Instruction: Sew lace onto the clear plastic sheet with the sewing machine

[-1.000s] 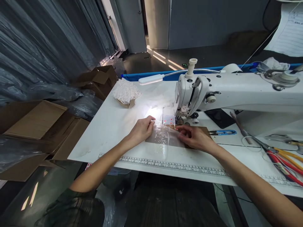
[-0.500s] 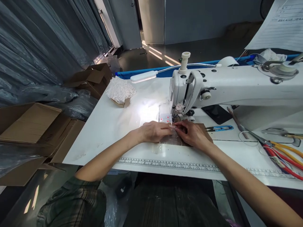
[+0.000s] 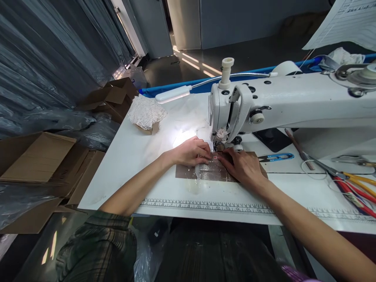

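Left hand [image 3: 192, 151] and right hand [image 3: 242, 166] flat, fingers spread — both pressing clear plastic piece [image 3: 210, 171] on table [image 3: 141, 152], fingertips nearly touching just before sewing machine [image 3: 264, 105] needle.

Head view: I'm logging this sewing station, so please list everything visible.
Table: 1, white, centre.
Sewing machine: 1, white, table's right.
Lamp: 1, white, table's back.
Card: 1, brown, table's middle.
Sheet: 1, clear, on card.
Lace: 1 pile, white, table's far left.
Snips: 1, blue, right of card.
Tools: several, red and orange handles, right edge.
Boxes: several, brown, floor left.
Paper: 1, white, top right.
Left hand: 1, on sheet.
Right hand: 1, on sheet.
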`<state>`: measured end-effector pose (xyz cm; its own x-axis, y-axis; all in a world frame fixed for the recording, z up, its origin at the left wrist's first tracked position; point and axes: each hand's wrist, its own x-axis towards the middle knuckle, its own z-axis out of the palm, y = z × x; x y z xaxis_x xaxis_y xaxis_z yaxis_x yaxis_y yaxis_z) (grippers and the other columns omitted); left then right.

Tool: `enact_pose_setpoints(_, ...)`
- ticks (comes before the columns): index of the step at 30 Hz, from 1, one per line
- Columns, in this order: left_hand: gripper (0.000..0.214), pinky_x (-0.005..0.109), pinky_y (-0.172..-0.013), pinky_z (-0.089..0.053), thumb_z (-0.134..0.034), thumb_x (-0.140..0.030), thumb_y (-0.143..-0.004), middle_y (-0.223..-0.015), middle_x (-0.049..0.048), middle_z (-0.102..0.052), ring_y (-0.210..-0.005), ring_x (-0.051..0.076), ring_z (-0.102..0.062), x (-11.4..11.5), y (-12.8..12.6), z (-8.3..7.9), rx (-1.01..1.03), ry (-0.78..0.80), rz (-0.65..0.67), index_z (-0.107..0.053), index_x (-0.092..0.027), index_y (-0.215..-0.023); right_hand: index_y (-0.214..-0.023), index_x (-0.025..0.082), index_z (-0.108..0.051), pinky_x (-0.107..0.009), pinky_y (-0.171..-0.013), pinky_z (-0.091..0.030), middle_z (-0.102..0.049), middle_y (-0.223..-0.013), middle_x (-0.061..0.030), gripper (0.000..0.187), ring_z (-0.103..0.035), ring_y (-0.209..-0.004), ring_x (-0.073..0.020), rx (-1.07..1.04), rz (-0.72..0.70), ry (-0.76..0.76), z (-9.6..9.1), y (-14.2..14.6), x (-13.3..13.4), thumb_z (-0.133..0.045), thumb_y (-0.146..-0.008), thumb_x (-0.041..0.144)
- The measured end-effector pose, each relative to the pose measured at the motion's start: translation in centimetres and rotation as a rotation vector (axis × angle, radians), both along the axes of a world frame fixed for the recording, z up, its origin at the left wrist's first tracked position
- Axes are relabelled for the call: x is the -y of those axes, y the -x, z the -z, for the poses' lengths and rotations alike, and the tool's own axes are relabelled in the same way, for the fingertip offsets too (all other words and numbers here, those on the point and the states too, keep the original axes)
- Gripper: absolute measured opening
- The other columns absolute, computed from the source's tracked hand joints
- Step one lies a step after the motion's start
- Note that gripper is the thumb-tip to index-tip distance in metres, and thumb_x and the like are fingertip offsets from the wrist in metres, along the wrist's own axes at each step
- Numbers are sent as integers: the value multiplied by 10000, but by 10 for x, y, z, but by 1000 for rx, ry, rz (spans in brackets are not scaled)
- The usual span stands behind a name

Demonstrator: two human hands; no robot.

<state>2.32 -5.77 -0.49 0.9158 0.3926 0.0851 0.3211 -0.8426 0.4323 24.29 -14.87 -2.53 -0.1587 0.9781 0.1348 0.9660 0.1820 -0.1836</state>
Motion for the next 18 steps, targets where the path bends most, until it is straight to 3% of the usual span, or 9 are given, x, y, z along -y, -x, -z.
enact_pose_setpoints(4,110,330,-903,-461,-675,-326,-877,-912,28,-702,-859,148,-634,-4,-1,8,154,47,-7,-763,-260,-880,-1126,165,-665,-322,-574,-352,-682,-925,-131,462,-621,-705,-236,-76,-7,-56,0,-2,0,-380,-986,501)
enact_pose_setpoints(7,108,337,-941,-449,-664,-301,-888,-956,28,-714,-896,143,-644,1,0,3,226,72,-6,-743,-233,-863,-1106,177,-677,-326,-585,-383,-681,-927,-114,401,-608,-689,-209,-226,-43,-77,-2,-5,1,-407,-978,445)
enact_pose_setpoints(11,77,336,-956,-448,-631,-252,-898,-932,8,-724,-869,127,-638,12,1,-11,196,115,-17,-685,-199,-888,-1082,205,-676,-326,-678,-461,-680,-905,-72,324,-621,-750,-184,-545,-236,6,-6,-6,3,-455,-961,409)
enact_pose_setpoints(14,52,321,-907,-471,-626,-220,-884,-849,-3,-715,-817,122,-622,18,0,-16,179,115,-62,-668,-190,-875,-1104,213,-647,-344,-761,-483,-672,-979,-76,314,-620,-863,-199,-654,-396,50,-9,-1,6,-521,-927,440)
enact_pose_setpoints(18,110,267,-791,-505,-636,-239,-889,-885,21,-726,-810,122,-650,23,2,-20,200,254,-19,-676,-176,-969,-931,197,-643,-309,-652,-454,-644,-842,-52,215,-566,-697,-155,-734,-373,141,-12,7,12,-537,-907,381)
